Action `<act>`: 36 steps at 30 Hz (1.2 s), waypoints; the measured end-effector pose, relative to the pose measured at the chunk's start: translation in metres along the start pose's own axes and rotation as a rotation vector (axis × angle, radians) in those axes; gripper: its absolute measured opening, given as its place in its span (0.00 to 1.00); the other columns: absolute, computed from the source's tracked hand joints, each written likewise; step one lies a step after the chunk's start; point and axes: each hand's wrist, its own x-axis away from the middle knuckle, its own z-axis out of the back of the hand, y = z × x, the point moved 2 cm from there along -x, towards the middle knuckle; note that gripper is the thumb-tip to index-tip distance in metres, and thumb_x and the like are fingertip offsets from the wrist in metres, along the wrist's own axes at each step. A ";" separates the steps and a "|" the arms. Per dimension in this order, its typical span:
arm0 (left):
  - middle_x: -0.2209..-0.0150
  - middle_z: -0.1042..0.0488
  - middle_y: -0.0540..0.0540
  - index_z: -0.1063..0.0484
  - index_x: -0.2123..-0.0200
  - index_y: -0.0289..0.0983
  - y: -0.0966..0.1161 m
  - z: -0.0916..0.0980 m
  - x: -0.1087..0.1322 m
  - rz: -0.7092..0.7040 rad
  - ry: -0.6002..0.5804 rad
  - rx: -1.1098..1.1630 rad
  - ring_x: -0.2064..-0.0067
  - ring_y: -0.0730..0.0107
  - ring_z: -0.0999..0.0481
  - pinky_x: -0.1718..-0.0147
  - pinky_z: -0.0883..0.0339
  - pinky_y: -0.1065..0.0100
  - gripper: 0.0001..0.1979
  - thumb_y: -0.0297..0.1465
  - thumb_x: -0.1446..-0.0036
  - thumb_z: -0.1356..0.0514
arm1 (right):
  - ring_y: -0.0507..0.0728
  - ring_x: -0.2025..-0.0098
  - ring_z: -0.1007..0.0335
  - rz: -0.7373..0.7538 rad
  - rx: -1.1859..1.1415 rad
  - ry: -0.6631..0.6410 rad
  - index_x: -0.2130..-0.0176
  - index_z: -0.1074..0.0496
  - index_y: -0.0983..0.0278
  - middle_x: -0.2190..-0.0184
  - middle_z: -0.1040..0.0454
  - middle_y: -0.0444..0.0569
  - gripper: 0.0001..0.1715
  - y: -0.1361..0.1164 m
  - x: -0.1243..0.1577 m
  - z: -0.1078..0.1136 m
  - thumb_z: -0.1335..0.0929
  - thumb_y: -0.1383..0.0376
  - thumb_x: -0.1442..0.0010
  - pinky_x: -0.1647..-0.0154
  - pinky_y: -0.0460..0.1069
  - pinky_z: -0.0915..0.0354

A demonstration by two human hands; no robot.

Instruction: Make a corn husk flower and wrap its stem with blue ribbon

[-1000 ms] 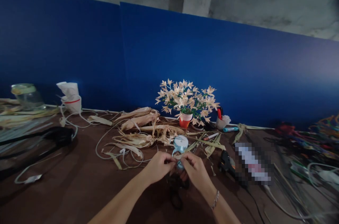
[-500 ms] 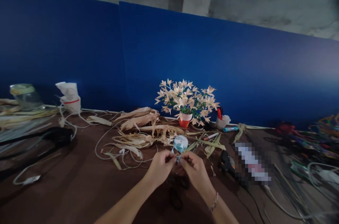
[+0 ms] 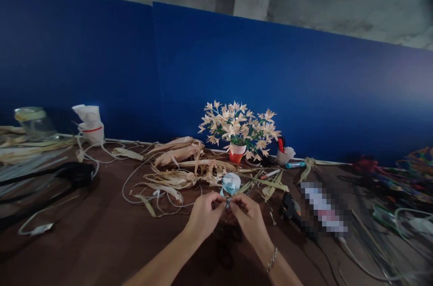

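My left hand (image 3: 206, 214) and my right hand (image 3: 248, 214) meet at the centre of the table, each with thumb and forefinger pinched. Between the fingertips is a small piece of light-blue tape (image 3: 228, 203); its details are too small to tell. Just behind the fingers lies a light-blue roll of tape (image 3: 232, 181) with a white face. Whether the pinched piece still joins the roll I cannot tell. Beyond the roll stands a red-and-white cup (image 3: 237, 154) holding a bunch of cream artificial flowers (image 3: 233, 126) on green stems.
Dried husks (image 3: 179, 155) lie left of the roll among loose white cable. To the right are a black glue gun (image 3: 289, 207), a blurred-out item (image 3: 323, 209) and a turquoise tube (image 3: 295, 165). A glass jar (image 3: 35, 123) and a white cup (image 3: 93, 131) stand far left, before a blue partition (image 3: 101, 65).
Both hands stay in nearly the same place, still pinched together. The fingertips have shifted slightly around the light-blue piece. Nothing else on the table has moved visibly.
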 end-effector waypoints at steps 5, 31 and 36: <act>0.76 0.25 0.47 0.27 0.74 0.33 -0.002 0.000 -0.002 0.037 -0.024 0.047 0.72 0.67 0.29 0.72 0.39 0.72 0.09 0.30 0.56 0.46 | 0.51 0.78 0.36 0.014 0.018 0.007 0.75 0.33 0.65 0.79 0.33 0.44 0.10 -0.001 0.000 0.000 0.34 0.60 0.51 0.79 0.44 0.37; 0.78 0.27 0.48 0.28 0.76 0.33 -0.007 -0.001 -0.002 0.055 -0.039 -0.014 0.75 0.69 0.30 0.76 0.40 0.73 0.08 0.30 0.58 0.46 | 0.51 0.80 0.37 0.042 0.124 0.024 0.75 0.32 0.66 0.81 0.33 0.45 0.14 0.000 0.000 0.001 0.35 0.57 0.51 0.81 0.44 0.39; 0.78 0.27 0.48 0.28 0.74 0.32 -0.012 -0.003 -0.002 0.066 -0.079 0.044 0.76 0.70 0.31 0.78 0.41 0.73 0.09 0.31 0.58 0.44 | 0.50 0.81 0.38 0.062 0.124 0.004 0.76 0.34 0.65 0.83 0.35 0.43 0.14 -0.003 0.001 0.001 0.35 0.57 0.50 0.83 0.43 0.41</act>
